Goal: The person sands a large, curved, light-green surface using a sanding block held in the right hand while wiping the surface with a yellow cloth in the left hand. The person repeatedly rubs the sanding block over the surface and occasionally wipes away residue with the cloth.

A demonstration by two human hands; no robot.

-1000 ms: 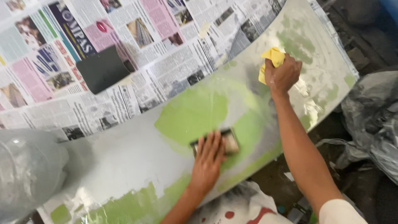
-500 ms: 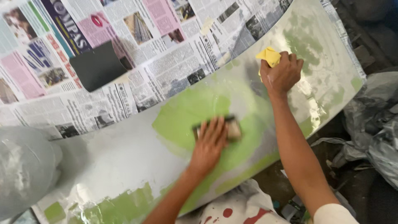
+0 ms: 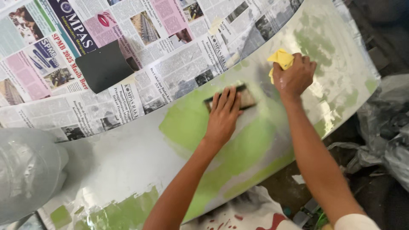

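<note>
My left hand (image 3: 223, 114) lies flat on a small sanding block (image 3: 245, 97) and presses it onto a wet, curved grey panel (image 3: 128, 157), at the upper edge of a large patch of light green filler (image 3: 191, 121). My right hand (image 3: 295, 76) is closed around a yellow sponge (image 3: 281, 58) and rests on the panel just to the right of the block. Both forearms reach up from the lower edge of the view.
Newspaper masking (image 3: 140, 51) covers the area above the panel, with a dark sheet of sandpaper (image 3: 103, 67) lying on it. Grey plastic sheeting hangs at lower left (image 3: 25, 170) and at right (image 3: 390, 127). A paint-stained cloth (image 3: 251, 213) lies below the panel.
My left hand has slid the sanding block up and slightly right across the green patch, towards the newspaper edge. My right hand with the sponge has stayed almost still.
</note>
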